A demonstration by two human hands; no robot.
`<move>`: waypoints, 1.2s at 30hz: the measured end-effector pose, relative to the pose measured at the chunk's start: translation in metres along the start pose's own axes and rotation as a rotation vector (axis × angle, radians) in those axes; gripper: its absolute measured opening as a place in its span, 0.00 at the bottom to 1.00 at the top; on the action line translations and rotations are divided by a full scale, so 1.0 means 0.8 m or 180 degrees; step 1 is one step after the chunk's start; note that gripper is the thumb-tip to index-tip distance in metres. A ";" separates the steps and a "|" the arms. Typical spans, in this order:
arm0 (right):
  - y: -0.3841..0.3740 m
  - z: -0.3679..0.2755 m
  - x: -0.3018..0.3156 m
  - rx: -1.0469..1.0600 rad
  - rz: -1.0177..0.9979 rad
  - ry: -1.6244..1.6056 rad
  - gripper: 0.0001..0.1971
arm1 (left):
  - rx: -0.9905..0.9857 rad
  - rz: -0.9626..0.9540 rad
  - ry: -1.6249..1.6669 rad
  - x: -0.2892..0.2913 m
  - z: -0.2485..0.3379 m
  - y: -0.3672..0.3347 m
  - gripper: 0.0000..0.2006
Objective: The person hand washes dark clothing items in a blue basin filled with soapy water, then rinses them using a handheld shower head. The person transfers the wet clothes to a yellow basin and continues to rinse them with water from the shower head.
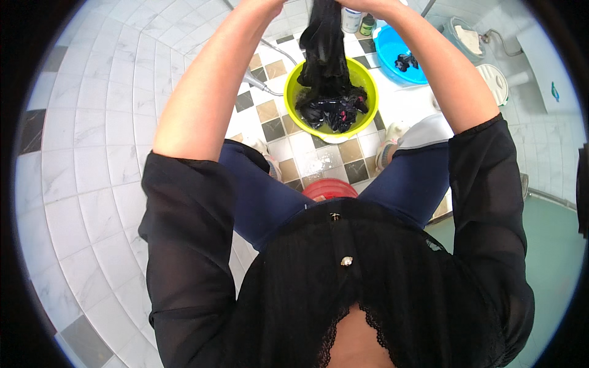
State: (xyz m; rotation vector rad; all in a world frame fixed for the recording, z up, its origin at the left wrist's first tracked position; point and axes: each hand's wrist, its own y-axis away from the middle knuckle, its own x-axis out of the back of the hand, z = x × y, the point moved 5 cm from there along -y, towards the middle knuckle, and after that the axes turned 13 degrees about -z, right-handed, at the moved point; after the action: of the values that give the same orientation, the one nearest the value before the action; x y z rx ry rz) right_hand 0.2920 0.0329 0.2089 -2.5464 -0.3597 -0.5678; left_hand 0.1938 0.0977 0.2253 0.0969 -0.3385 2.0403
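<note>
A wet black garment (323,49) hangs stretched down from the top edge of the head view, its lower part bunched in a yellow-green basin (373,101) of water. Dark cloth with small pink patches (334,115) lies in the basin too. Both my arms reach up and forward. My right hand (370,5) meets the upper part of the garment and appears closed on it, its fingers mostly cut off. My left hand (274,6) is just left of the garment; the picture's edge hides its fingers, so its grip does not show.
A blue basin (383,52) with a small black cloth stands right of the yellow-green one. Beside it are a white bottle (351,20) and a dark green bottle (367,26). A shower head (256,81) lies at left on the checkered tiles. A red bucket or stool (330,187) is between my legs.
</note>
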 end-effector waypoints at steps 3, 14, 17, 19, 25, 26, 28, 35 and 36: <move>0.055 0.074 0.054 -0.1576 0.1302 0.1287 0.17 | -0.0172 0.0233 0.0136 -0.027 -0.038 0.019 0.16; -0.004 -0.006 0.067 -0.0471 0.2190 0.0482 0.16 | 0.3680 0.0931 0.0754 -0.119 -0.500 0.333 0.11; 0.044 0.091 0.035 -0.1305 0.1959 0.1017 0.16 | 0.4212 0.0861 0.1034 -0.144 -0.527 0.352 0.11; 0.081 0.177 -0.009 -0.1540 0.1841 0.1103 0.18 | 0.4173 0.1313 0.1375 -0.147 -0.537 0.361 0.12; 0.189 0.334 -0.122 -0.2374 0.1371 0.1409 0.20 | 0.3627 0.1731 0.2185 -0.142 -0.545 0.320 0.12; 0.195 0.355 -0.138 -0.2490 0.1192 0.1530 0.20 | 0.3564 0.1704 0.2144 -0.138 -0.546 0.318 0.12; 0.200 0.381 -0.174 -0.2438 0.0750 0.1667 0.20 | 0.3472 0.1639 0.2075 -0.135 -0.552 0.320 0.11; 0.242 0.436 -0.251 -0.3441 -0.0675 0.1823 0.35 | 0.3469 0.1736 0.1980 -0.123 -0.560 0.324 0.09; 0.245 0.437 -0.253 -0.3458 -0.0711 0.1788 0.37 | 0.3474 0.1739 0.1949 -0.118 -0.561 0.325 0.09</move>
State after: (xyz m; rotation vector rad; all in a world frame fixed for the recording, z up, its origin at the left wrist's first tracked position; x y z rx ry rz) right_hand 0.2966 0.0237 -0.2401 -3.1119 -0.1255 -1.9335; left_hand 0.0446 0.0277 -0.2757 0.0372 1.2638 2.4262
